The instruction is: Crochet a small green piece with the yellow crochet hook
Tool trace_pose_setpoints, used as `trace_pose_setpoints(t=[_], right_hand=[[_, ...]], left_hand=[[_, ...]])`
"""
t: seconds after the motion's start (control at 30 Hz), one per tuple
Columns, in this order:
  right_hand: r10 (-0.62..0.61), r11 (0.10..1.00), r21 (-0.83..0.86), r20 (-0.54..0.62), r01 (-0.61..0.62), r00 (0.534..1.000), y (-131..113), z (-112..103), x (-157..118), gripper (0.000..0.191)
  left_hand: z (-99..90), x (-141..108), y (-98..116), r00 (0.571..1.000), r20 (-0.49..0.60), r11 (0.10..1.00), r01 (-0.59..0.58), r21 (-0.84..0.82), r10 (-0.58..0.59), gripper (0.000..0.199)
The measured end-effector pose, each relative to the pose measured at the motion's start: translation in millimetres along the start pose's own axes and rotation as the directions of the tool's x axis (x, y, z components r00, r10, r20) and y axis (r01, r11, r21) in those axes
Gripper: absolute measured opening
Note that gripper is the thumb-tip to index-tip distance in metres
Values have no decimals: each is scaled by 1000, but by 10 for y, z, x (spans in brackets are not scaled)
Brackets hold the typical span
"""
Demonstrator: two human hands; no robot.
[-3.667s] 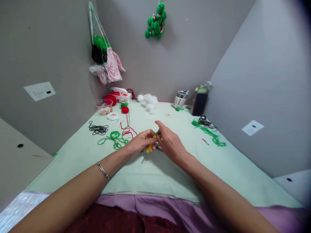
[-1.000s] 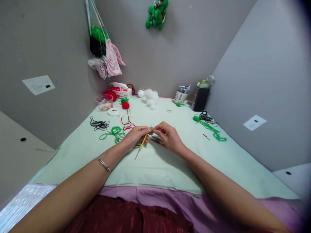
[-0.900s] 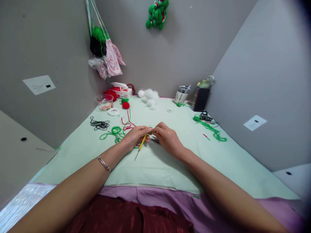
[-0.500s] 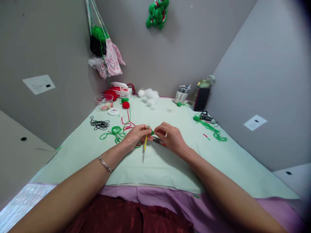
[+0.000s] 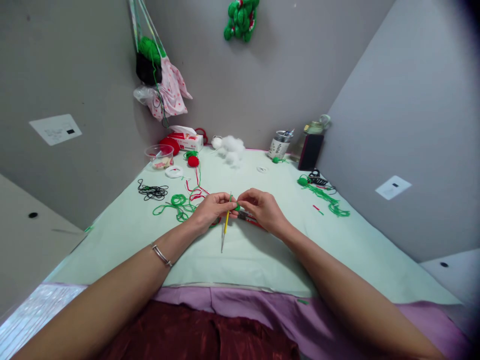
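Note:
Over the middle of the table, my left hand (image 5: 210,211) is closed on a crochet hook with a yellow grip (image 5: 226,223) and the edge of a small green crochet piece (image 5: 237,206). The hook slants down between thumb and fingers, its grey end towards me. From the other side, my right hand (image 5: 263,209) pinches the same green piece with thumb and forefinger. Most of that piece is hidden by the fingers. A red and dark tool (image 5: 253,221), apparently small snips, lies just under the right hand, partly covered.
Loose green yarn (image 5: 179,201) and a black cord bundle (image 5: 152,190) lie left. White stuffing (image 5: 232,149), a tissue box (image 5: 189,141) and a clear tub (image 5: 160,159) stand behind. At right are a pen tin (image 5: 279,146), a phone (image 5: 311,152) and green strands (image 5: 334,204).
Both hands stay together with slight finger movement on the green piece. More of the green piece and of the red tool shows now. The view has shifted slightly.

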State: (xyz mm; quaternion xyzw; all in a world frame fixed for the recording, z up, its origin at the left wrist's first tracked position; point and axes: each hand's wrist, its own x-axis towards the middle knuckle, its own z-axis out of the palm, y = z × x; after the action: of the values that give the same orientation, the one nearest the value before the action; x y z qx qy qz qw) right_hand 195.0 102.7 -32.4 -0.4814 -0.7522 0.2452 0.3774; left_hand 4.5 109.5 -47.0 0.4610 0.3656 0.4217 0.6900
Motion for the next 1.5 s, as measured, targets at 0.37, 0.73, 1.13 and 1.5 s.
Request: trace_pose_setpoints(t=[0.37, 0.73, 1.13, 1.5], right_hand=[[48, 987, 149, 29, -52, 998, -29, -3, 14, 12], [12, 995, 99, 35, -15, 999, -77, -4, -38, 2], [12, 1000, -4, 3, -12, 1000, -56, 7, -29, 9], [77, 996, 30, 65, -79, 995, -98, 8, -28, 9]], left_hand=[[-8, -25, 51, 999, 21, 999, 31, -26, -30, 22], [13, -57, 70, 998, 36, 996, 46, -70, -44, 23], [-5, -8, 9, 999, 34, 995, 34, -90, -31, 19], [8, -3, -35, 999, 31, 999, -14, -51, 16, 32]])
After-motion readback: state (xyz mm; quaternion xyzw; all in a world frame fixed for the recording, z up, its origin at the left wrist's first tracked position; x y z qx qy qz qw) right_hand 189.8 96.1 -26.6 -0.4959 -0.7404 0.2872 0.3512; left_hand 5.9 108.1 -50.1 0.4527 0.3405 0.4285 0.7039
